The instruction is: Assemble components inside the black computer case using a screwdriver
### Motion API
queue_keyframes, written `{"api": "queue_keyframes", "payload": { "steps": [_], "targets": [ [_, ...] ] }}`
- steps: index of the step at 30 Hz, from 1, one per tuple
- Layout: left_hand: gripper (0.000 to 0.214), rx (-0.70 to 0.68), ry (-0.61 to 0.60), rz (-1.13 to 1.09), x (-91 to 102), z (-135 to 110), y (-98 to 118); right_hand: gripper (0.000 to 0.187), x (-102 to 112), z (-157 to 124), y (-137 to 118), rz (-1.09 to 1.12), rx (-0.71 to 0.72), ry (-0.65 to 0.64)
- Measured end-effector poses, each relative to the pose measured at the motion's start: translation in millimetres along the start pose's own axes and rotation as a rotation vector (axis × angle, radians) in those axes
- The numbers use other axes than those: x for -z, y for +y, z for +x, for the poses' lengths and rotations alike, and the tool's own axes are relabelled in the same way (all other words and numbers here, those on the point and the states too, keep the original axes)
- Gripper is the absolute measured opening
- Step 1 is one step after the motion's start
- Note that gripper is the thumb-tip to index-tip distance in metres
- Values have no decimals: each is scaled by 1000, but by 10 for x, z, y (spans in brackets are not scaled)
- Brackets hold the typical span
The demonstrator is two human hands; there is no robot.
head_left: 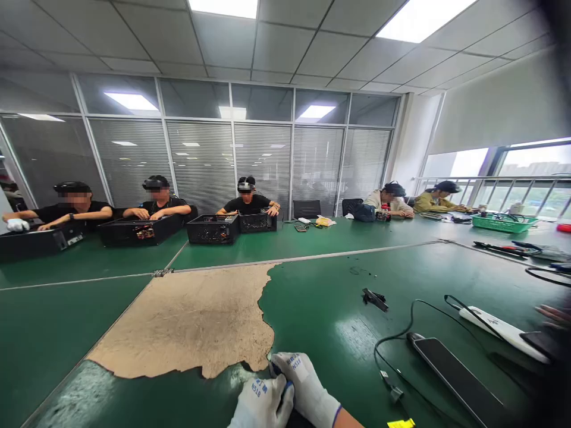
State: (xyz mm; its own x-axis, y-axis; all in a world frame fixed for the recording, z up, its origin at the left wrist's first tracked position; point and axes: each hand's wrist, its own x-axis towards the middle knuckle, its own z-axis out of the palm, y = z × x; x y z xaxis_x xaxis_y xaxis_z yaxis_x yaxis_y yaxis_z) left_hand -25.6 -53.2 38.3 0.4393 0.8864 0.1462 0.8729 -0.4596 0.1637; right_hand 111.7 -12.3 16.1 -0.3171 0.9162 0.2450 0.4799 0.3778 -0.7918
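Observation:
My left hand [260, 402], in a white work glove with blue print, is at the bottom middle, its fingers curled closed. Pressed up against it is my right hand [304, 380], gloved the same way and also closed. Something small and dark shows between the fingertips, but the gloves hide most of it. Both hands are over the green tabletop covering [312, 321], right by its ragged torn edge. Beyond them lies a bare tan patch [191, 318] of table where the green layer is gone.
To the right lie a black flat device [455, 374] with cables, a white power strip [499, 330] and a small black part [375, 299]. A green basket [504, 223] stands farther back. Across the table, several people work, some at black computer cases [213, 229].

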Motion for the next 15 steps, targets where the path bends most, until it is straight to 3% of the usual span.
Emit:
{"api": "queue_keyframes", "payload": {
  "steps": [6,9,15],
  "targets": [
    [35,73,21,113,154,-63,30,32,86,-2,-76,-209,-11,-19],
    [39,26,26,258,127,-73,-64,20,35,-21,-165,-334,-52,-22],
    [39,23,113,308,-26,-95,-197,28,44,-184,-344,-658,-58,-66]
  ]
}}
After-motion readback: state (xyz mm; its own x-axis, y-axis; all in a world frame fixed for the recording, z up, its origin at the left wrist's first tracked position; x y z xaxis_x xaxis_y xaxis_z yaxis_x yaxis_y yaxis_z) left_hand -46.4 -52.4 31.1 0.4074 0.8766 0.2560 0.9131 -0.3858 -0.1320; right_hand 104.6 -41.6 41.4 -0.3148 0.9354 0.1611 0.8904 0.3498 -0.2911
